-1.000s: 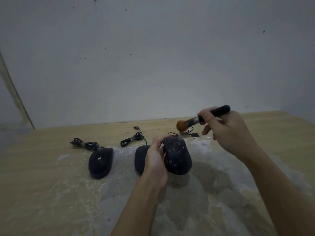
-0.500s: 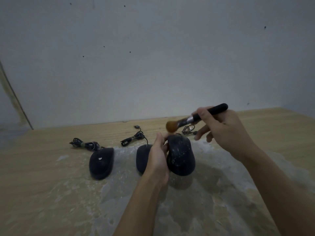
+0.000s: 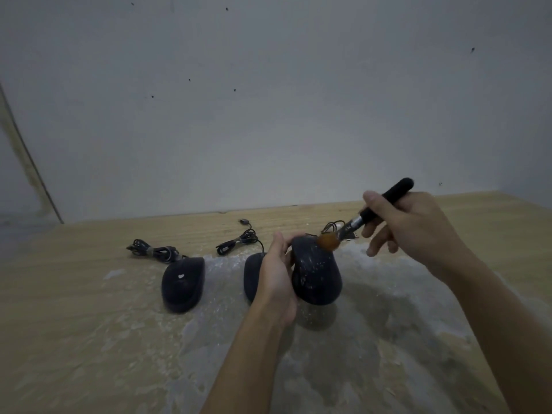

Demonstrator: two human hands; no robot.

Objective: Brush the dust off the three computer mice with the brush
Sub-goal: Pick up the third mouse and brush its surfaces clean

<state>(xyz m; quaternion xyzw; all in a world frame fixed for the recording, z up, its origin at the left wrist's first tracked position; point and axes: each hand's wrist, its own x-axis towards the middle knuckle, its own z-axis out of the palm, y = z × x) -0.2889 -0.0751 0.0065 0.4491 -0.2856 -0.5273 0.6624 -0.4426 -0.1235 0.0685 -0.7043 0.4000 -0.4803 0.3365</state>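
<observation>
Dim, flat, greyish light (no glare); soft shadows, slight overall softness, wide-angle bowing at edges.

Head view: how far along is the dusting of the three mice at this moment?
Nothing looks finished. In hand: the left hand holds the right mouse, lifted and speckled with dust, while the right hand puts the brush bristles on its far end. Left to do: the middle mouse and the left mouse, which carries a pale speck, both lying on the table.
</observation>
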